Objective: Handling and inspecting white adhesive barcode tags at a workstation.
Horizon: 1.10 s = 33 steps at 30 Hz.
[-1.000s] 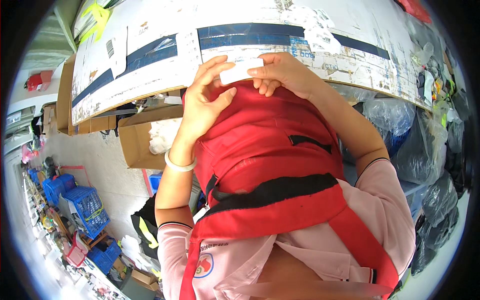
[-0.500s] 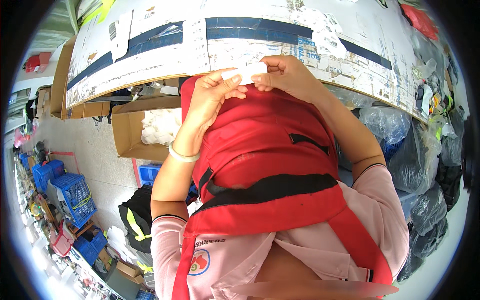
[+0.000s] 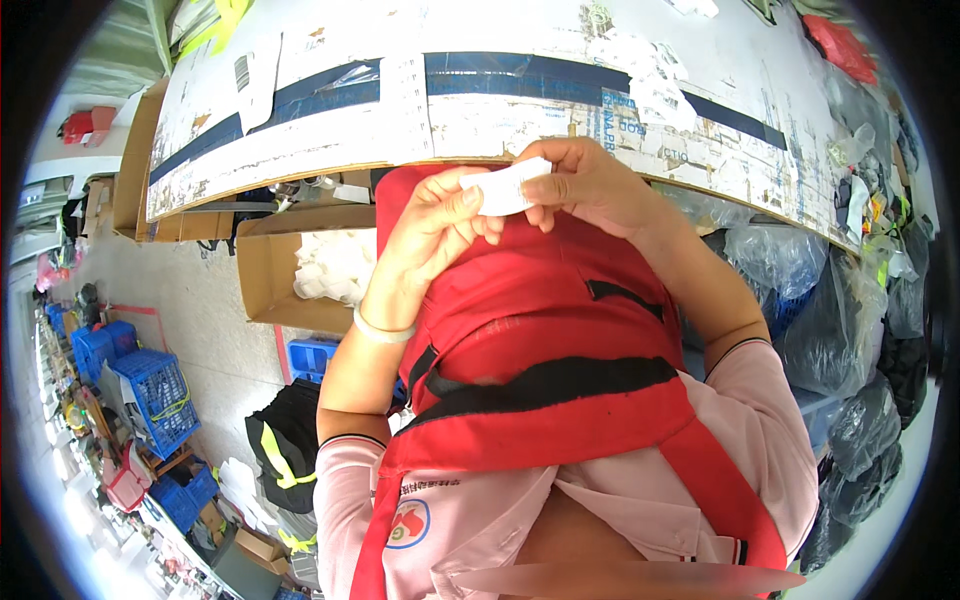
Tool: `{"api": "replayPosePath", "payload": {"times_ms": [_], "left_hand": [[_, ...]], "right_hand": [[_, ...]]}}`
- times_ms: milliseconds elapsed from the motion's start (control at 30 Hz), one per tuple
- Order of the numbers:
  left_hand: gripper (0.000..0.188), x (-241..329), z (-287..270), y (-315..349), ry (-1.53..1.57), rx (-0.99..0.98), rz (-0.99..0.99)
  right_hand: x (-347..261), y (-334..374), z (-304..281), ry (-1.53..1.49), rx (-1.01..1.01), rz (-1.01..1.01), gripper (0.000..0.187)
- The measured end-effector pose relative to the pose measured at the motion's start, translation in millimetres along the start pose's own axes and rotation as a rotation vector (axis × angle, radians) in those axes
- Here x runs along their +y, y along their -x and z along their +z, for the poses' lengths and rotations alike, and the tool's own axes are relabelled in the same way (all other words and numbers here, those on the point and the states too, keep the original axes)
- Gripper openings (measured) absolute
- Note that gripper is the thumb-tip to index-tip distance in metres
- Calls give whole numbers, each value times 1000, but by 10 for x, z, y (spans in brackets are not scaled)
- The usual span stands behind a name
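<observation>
A small white slip [image 3: 503,190], like a paper or cloth label with faint marks, is stretched between my two hands in front of the red apron [image 3: 530,290]. My left hand [image 3: 440,222] pinches its left end between thumb and fingers, and a pale bangle circles that wrist. On the right end, my right hand [image 3: 585,190] closes with its thumb pressed flat on the slip. Both hands are held just off the near edge of the work table [image 3: 330,150]. Whether the slip is one layer or several cannot be made out.
An open cardboard box [image 3: 268,270] with white pieces [image 3: 335,268] stands below the table at left. White labels [image 3: 660,90] lie on the table. Clear plastic bags [image 3: 830,320] crowd the right side. Blue crates [image 3: 160,400] stand on the floor at far left.
Both hands have come slightly nearer to me with the slip. It now shows a broader face, slanting up to the right, and the view has shifted a little.
</observation>
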State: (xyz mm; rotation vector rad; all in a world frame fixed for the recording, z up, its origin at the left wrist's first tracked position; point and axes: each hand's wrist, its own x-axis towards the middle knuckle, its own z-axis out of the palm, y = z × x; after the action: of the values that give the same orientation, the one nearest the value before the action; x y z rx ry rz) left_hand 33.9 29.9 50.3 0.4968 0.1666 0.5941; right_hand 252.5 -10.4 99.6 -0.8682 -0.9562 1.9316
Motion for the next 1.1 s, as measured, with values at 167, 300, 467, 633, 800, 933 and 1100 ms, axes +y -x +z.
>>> {"api": "replayPosePath", "payload": {"times_ms": [167, 300, 467, 633, 800, 933, 1100], "left_hand": [[27, -59, 90, 31, 129, -71, 6], [27, -78, 148, 65, 148, -91, 54], [28, -113, 147, 92, 224, -62, 7], [31, -137, 253, 184, 188, -136, 13], [35, -66, 510, 312, 145, -183, -18], [34, -117, 537, 370, 176, -239, 23], [33, -141, 515, 434, 156, -114, -35]], "right_hand": [[12, 50, 118, -100, -62, -72, 21], [6, 72, 148, -154, -121, -100, 18], [110, 50, 137, -207, -135, -99, 22], [75, 140, 249, -282, -222, -118, 18], [34, 268, 423, -235, -302, -129, 18], [19, 310, 554, -293, -271, -75, 24], [166, 331, 459, -311, -270, -48, 23]]}}
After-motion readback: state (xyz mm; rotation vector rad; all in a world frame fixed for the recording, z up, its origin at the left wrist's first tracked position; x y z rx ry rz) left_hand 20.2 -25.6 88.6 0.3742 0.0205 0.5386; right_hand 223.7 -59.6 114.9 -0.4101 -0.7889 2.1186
